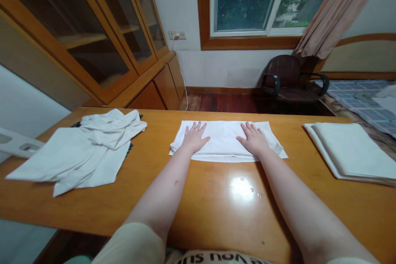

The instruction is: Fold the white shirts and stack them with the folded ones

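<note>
A folded white cloth (225, 136) lies across the middle of the wooden table (216, 198). My left hand (194, 137) rests flat on its left part, fingers spread and open. On the cloth's right part my right hand (253, 138) also lies flat with its fingers stretched out. Neither hand grips anything; both press on the cloth from above.
A loose heap of white garments (86, 148) lies at the table's left. A neat stack of folded white cloths (352, 150) sits at the right. Behind the table are a wooden glass-door cabinet (102, 33), a dark armchair (289, 80), a window and a bed (368, 99).
</note>
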Demonstrator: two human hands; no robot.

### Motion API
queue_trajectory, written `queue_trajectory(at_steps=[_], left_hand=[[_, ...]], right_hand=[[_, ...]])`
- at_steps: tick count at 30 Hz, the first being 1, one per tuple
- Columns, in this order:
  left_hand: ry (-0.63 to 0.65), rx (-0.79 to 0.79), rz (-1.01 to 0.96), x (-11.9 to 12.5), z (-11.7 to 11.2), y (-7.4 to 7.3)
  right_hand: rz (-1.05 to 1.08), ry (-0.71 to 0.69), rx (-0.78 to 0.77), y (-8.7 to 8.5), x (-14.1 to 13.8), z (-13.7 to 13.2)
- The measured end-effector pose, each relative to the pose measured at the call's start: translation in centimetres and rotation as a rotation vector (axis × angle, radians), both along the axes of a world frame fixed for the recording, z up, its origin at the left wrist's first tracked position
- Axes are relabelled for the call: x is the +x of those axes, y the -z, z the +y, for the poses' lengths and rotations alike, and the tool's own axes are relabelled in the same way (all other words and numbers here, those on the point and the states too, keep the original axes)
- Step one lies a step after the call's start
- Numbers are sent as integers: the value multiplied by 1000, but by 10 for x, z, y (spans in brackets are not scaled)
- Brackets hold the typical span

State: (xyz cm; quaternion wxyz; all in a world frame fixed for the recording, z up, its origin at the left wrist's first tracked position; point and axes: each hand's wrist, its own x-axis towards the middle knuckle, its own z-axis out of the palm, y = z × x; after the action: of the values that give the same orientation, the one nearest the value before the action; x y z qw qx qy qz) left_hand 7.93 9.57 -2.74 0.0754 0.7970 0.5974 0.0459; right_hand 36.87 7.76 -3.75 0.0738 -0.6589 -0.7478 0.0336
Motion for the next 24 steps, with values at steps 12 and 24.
queue_trajectory(at_steps=[12,24], left_hand=[[-498,159,-211,-52,7,-7],[-414,354,-547,-58,13,-1]], right_hand=[[224,348,284,-7,35,2],[239,495,294,-23,38,-5]])
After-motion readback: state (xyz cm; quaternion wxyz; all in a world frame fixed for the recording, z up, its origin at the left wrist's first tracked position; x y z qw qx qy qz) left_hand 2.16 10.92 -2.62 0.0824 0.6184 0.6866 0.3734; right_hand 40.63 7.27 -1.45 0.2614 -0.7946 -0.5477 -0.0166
